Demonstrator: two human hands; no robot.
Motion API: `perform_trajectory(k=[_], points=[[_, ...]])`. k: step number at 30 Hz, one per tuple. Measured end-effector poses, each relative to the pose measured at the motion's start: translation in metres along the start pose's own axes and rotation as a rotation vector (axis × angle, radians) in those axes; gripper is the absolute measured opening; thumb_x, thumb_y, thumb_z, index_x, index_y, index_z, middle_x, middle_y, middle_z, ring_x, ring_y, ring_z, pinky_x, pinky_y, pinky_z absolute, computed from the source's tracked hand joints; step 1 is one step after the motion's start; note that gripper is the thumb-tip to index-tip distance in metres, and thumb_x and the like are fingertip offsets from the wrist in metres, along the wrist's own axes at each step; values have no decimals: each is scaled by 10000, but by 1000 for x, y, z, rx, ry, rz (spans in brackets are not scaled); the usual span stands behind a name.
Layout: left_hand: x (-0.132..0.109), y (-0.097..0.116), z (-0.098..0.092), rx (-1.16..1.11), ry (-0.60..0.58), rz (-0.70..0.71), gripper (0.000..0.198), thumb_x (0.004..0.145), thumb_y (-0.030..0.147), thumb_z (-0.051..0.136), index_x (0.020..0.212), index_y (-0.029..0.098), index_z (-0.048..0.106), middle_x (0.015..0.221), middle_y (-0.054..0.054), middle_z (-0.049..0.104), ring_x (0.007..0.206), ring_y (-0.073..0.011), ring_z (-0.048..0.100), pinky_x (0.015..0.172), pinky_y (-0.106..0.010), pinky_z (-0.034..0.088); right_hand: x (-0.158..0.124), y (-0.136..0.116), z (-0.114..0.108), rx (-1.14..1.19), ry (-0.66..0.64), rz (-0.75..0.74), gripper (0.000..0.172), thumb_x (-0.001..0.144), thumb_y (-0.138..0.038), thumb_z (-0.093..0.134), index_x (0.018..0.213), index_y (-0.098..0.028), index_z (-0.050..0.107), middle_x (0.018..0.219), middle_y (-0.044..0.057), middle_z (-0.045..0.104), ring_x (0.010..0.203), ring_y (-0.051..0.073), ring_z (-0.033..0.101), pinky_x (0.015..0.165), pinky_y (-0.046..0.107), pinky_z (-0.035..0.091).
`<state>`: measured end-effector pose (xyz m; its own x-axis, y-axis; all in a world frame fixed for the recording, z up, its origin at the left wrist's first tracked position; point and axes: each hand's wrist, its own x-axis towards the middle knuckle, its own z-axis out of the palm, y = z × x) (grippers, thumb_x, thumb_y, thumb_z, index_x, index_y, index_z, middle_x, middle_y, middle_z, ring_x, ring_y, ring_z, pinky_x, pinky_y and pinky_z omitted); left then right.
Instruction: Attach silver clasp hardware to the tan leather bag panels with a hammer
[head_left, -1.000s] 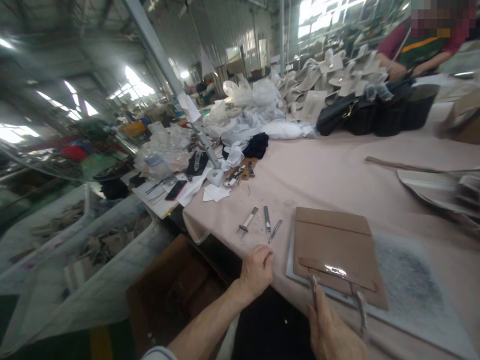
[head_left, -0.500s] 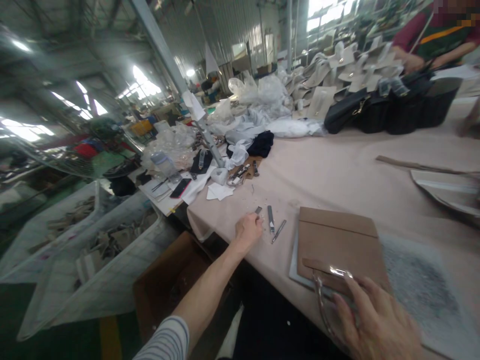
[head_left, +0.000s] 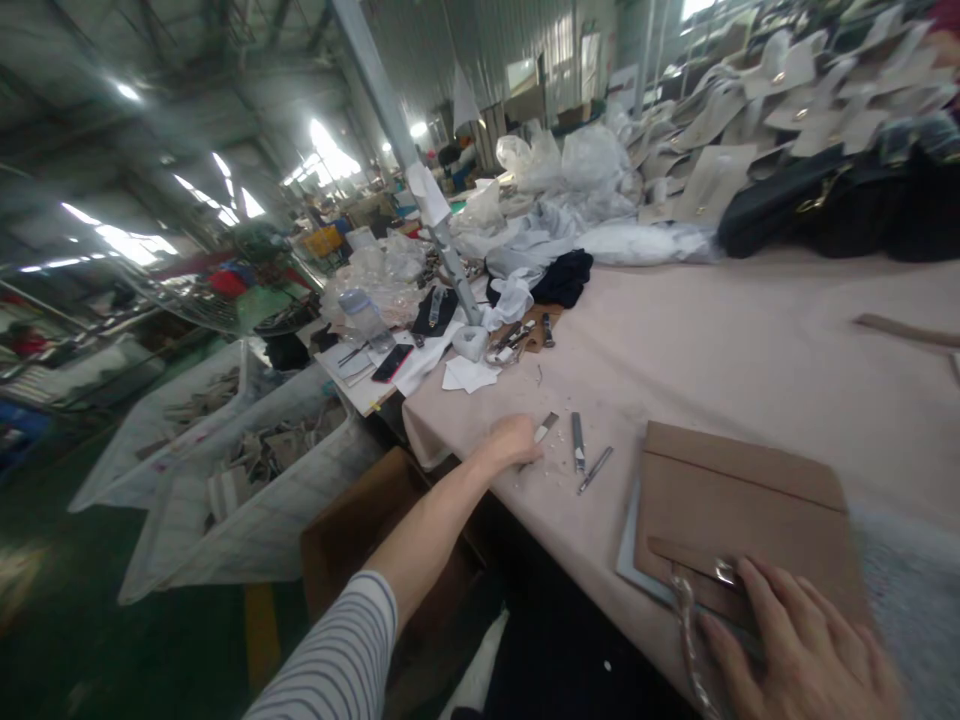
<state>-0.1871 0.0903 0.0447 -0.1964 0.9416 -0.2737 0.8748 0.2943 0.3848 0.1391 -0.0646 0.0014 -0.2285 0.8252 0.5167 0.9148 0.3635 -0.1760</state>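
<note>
My left hand is closed near the table's front edge. A flat metal piece lies against its fingers; whatever is between the fingertips is hidden. Just right of it are a metal bar and a thin metal tool, with small bits scattered around. My right hand rests with spread fingers over the lower part of a brown leather panel. Its fingertips touch near a shiny metal fitting on a brown strip. A clear-wrapped cord hangs down from the strip.
A metal post rises at the table's left corner, near a phone, a bottle and papers. Plastic bags and black bags are piled behind. White bins and a brown box are at lower left.
The view has turned right to left, so the scene sits further right. My left hand has drawn slightly away from the metal tools, showing more of the flat piece. My right hand stays on the panel.
</note>
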Motion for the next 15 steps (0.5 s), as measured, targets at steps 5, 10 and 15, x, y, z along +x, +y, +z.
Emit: perform_trajectory(k=[5, 10, 15], points=[[8, 8, 3, -77, -98, 8, 280, 555, 39, 776, 458, 168, 547, 488, -56, 579, 779, -328, 720, 753, -366, 553, -2, 2, -1, -38, -32, -8, 538, 984, -477, 381, 1355, -109, 507, 1276, 221, 619, 1226, 442, 539, 1014, 644, 423], [-13, -1, 3, -345, -165, 81, 196, 784, 240, 745, 674, 140, 617, 616, -37, 653, 626, -177, 669, 600, -253, 528, -9, 3, -4, -25, -46, -4, 522, 999, -448, 385, 1364, -97, 511, 1290, 208, 618, 1260, 416, 518, 1059, 629, 383], [-53, 22, 31, -1147, -318, 212, 459, 727, 478, 849, 873, 103, 628, 809, -97, 735, 689, -165, 705, 607, -231, 540, -9, 4, -6, 51, -86, -16, 461, 1000, -386, 410, 1363, -124, 516, 1287, 183, 628, 1256, 392, 533, 1066, 616, 382]])
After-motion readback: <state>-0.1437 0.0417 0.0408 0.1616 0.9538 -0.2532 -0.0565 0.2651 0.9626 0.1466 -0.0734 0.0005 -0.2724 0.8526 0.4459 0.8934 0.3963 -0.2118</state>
